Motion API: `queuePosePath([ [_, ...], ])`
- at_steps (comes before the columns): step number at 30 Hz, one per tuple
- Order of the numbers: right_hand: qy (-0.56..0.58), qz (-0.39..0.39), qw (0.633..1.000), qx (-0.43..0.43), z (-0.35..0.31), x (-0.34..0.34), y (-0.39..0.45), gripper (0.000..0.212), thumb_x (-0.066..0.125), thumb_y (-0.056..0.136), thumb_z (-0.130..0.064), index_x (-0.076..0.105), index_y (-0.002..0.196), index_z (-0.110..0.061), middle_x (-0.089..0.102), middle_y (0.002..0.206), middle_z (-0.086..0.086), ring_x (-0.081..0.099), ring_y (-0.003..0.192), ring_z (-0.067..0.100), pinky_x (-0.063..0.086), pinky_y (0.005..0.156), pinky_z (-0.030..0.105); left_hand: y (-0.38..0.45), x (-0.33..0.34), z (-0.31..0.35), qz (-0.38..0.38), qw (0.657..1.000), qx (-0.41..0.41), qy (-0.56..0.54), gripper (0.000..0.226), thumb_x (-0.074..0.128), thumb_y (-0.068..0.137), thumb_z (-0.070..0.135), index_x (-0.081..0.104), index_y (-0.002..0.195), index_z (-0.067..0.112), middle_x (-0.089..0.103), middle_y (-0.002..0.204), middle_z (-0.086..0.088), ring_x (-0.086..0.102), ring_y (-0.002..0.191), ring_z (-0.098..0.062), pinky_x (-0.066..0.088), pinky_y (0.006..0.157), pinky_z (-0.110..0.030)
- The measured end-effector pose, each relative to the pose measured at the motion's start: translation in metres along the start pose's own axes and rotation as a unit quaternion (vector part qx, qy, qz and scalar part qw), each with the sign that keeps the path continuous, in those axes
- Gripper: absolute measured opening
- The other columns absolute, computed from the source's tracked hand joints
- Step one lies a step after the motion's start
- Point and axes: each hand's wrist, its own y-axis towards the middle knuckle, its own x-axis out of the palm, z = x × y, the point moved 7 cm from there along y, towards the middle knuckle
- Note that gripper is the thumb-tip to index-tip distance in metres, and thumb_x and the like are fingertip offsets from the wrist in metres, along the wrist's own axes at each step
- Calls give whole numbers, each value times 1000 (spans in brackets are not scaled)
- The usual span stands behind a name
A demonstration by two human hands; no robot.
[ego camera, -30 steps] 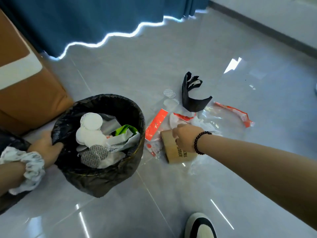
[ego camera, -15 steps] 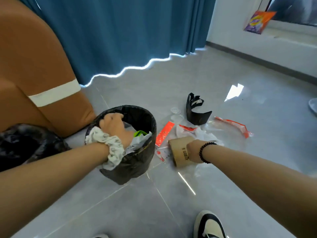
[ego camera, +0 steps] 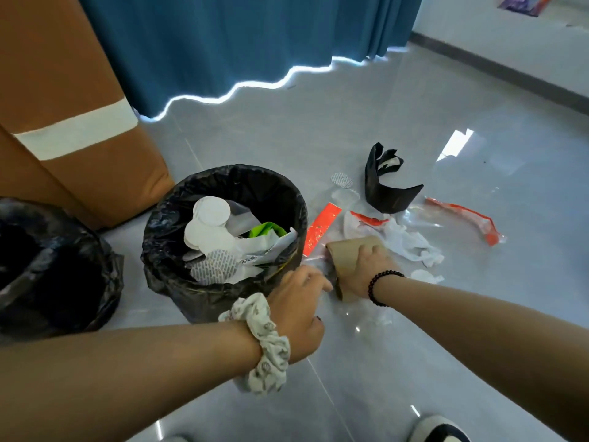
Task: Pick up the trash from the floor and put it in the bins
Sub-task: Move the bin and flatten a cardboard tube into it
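A black-lined bin (ego camera: pixel 165 231) stands on the grey floor, holding white round pads and wrappers. Just right of it lies a brown cardboard tube (ego camera: pixel 345 256), and my right hand (ego camera: pixel 366 269) is clamped over it. My left hand (ego camera: pixel 299 311), with a scrunchie at the wrist, hovers beside the bin's near-right side, fingers reaching toward the tube's end and holding nothing. Around the tube lie a red strip (ego camera: pixel 318 228), crumpled white plastic (ego camera: pixel 404 240), a clear red-edged bag (ego camera: pixel 468 218) and a black pouch (ego camera: pixel 389 186).
A second black-lined bin (ego camera: pixel 54 266) stands at the far left. A brown sofa (ego camera: pixel 63 106) rises behind both bins, with a blue curtain (ego camera: pixel 239 36) beyond. My shoe (ego camera: pixel 439 429) is at the bottom right. A white round pad (ego camera: pixel 341 179) lies near the pouch.
My left hand left the bin's rim and swung right toward the cardboard tube. My right hand stayed on the tube. The camera moved lower and closer.
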Motion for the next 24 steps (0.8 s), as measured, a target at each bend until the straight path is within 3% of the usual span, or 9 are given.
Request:
queuePosePath([
  [3, 125, -13, 982, 140, 19, 36, 27, 106, 58, 66, -72, 24, 142, -7, 35, 143, 15, 38, 130, 30, 38, 105, 38, 18, 13, -9, -6, 998, -32, -48, 46, 53, 78, 8, 47, 123, 20, 36, 131, 4, 35, 128, -12, 30, 106, -25],
  [6, 126, -17, 973, 192, 31, 63, 38, 128, 63, 50, -80, 8, 146, -16, 15, 150, 15, 30, 130, 38, 35, 105, 47, 29, 24, -12, -13, 996, -52, -71, 46, 54, 80, 7, 46, 123, 19, 36, 133, 3, 33, 128, -10, 25, 103, -17],
  [8, 122, -12, 969, 212, 39, 75, 43, 129, 66, 48, -79, 6, 145, -20, 7, 150, 15, 25, 131, 43, 31, 106, 51, 33, 27, -14, -12, 994, -65, -86, 45, 54, 80, 8, 47, 123, 20, 36, 131, 5, 36, 125, -10, 28, 100, -18],
  [12, 198, 6, 949, 245, 47, 86, 45, 119, 70, 45, -71, 18, 137, -18, 22, 138, 14, 35, 120, 41, 35, 102, 49, 22, 37, -26, -33, 986, -115, -117, 41, 56, 80, 13, 47, 118, 26, 38, 126, 8, 45, 117, -10, 39, 97, -27],
  [15, 239, -3, 943, 231, 40, 86, 51, 126, 69, 41, -74, 14, 140, -20, 24, 140, 13, 37, 123, 37, 38, 101, 48, 6, 45, -35, -51, 978, -150, -137, 39, 55, 80, 14, 47, 115, 29, 39, 123, 12, 49, 109, -9, 44, 92, -32],
  [19, 245, -2, 940, 239, 28, 88, 56, 138, 68, 33, -79, 3, 142, -23, 14, 145, 14, 30, 128, 39, 35, 102, 54, 0, 35, -38, -37, 972, -163, -167, 37, 54, 82, 12, 46, 113, 30, 39, 118, 11, 46, 98, -5, 40, 84, -20],
  [22, 262, -9, 934, 245, 21, 87, 56, 136, 76, 44, -66, -2, 144, -18, 10, 146, 15, 32, 127, 41, 36, 102, 53, 2, 23, -39, -14, 972, -160, -174, 38, 54, 81, 9, 46, 111, 31, 42, 114, 9, 46, 97, -6, 35, 79, -16],
  [24, 320, 0, 915, 244, 24, 87, 59, 122, 78, 58, -51, 1, 146, -15, 20, 143, 16, 39, 123, 39, 40, 100, 50, 1, 19, -41, -14, 970, -161, -181, 39, 54, 80, 10, 45, 110, 32, 45, 111, 9, 48, 98, -5, 39, 80, -18],
])
